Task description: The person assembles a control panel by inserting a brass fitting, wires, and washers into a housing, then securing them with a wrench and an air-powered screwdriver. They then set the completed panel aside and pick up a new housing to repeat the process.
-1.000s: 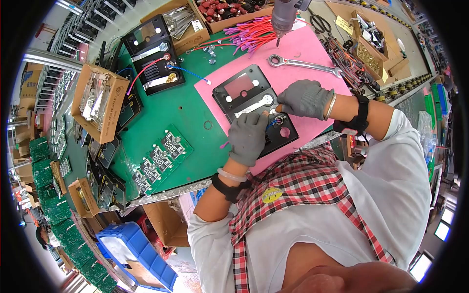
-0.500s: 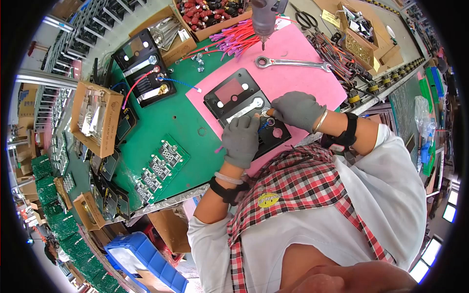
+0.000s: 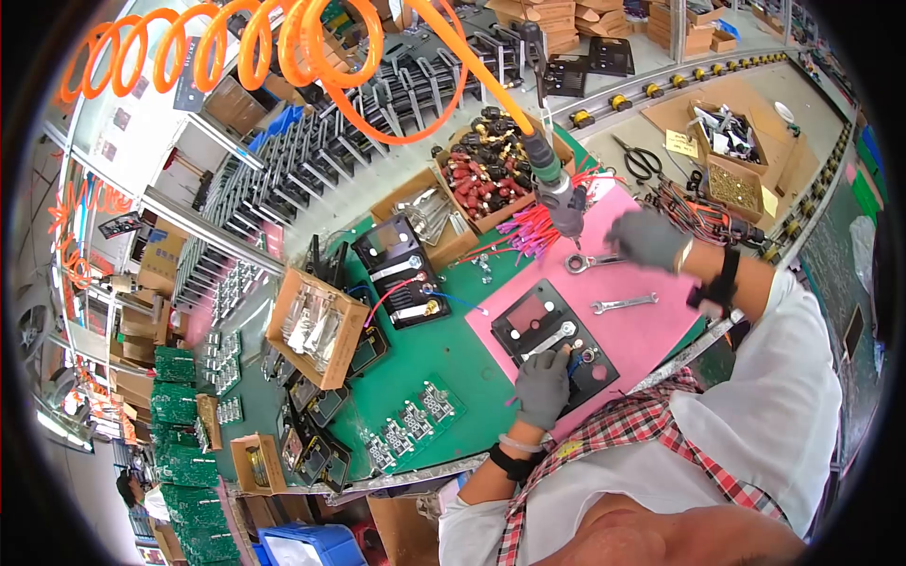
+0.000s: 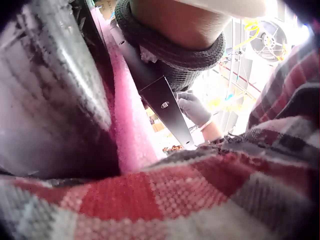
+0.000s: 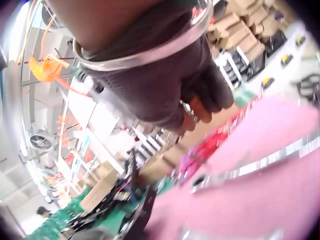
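Observation:
My left hand (image 3: 543,387) lies on the lower part of a black panel (image 3: 609,370), its fingers bent around a thin wire whose purple tip (image 3: 511,402) sticks out to the left. A silver flat part (image 3: 552,341) lies on the panel beside the fingertips. In the left wrist view the panel (image 4: 165,107) shows edge-on and hides those fingers. My right hand (image 3: 649,241), blurred, is raised over the pink mat (image 3: 651,330), fingers loosely bent; whether the shine between them is a held part is unclear. Below it lie a ratchet wrench (image 3: 578,264) and a second wrench (image 3: 625,303).
A power driver (image 3: 562,203) hangs above the mat's back edge, near red-purple wires (image 3: 528,234). Boxes of parts (image 3: 486,179) stand behind. Left are a second black panel (image 3: 396,274), circuit boards (image 3: 415,422) and a carton (image 3: 316,328). Scissors (image 3: 642,160) lie back right.
My right hand has left the panel and moved up and back over the mat. A second wrench now shows there. The head view has shifted; my left hand stays on the panel.

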Demonstrator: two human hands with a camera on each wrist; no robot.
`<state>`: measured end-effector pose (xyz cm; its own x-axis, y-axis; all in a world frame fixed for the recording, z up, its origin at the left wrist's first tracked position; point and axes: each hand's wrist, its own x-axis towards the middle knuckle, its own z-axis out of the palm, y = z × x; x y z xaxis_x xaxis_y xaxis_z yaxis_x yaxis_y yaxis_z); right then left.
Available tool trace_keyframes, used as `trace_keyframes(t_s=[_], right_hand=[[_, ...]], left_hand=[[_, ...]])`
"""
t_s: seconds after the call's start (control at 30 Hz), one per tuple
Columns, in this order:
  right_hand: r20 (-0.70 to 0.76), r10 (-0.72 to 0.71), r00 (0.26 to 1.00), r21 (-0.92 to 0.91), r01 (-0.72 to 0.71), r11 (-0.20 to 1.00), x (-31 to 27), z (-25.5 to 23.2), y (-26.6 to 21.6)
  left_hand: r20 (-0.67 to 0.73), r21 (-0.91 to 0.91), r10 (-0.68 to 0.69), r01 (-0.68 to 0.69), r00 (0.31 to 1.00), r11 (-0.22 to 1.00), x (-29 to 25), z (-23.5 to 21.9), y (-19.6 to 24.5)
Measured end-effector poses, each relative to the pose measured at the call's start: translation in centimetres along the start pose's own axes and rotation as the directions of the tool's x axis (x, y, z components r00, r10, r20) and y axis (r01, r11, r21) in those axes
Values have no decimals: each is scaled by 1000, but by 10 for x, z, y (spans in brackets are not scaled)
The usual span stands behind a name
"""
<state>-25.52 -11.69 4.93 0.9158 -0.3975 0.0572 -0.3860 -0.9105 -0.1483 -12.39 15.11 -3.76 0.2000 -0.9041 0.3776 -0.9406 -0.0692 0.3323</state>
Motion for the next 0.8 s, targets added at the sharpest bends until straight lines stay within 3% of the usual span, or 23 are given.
trace_keyframes(t_s=[0.13,0.2,0.23,0.33,0.43,0.53,0.63,0.7,0.8], right_hand=[[50,208,977,55,-211,976,83,-47,56],[-5,215,977,111,-213,971,125,-45,75],[-35,197,980,50,-195,980,146,-37,82],[-57,79,995,43,-77,996,196,-6,86],[-324,69,944,122,-30,992,239,45,83],[38,166,985,-222,-154,963,248,35,48],[-28,214,976,-193,-216,957,255,54,51],[-51,184,982,-149,-190,970,247,47,48],[-46,278,960,-168,-281,945,239,36,34]], left_hand=[[7,-16,-24,24,1000,1000,2,-4,2],[10,-57,-62,62,998,996,3,-6,5],[14,-58,-68,69,998,996,2,-4,3],[17,-109,-66,68,998,992,3,-6,3],[-13,-99,-73,71,997,993,3,-3,1],[-33,-69,-68,66,997,995,3,1,0],[-21,-53,-65,64,998,997,6,-2,0],[-19,-56,-62,61,998,997,6,-3,2],[-30,-57,-58,56,998,997,8,-3,2]])
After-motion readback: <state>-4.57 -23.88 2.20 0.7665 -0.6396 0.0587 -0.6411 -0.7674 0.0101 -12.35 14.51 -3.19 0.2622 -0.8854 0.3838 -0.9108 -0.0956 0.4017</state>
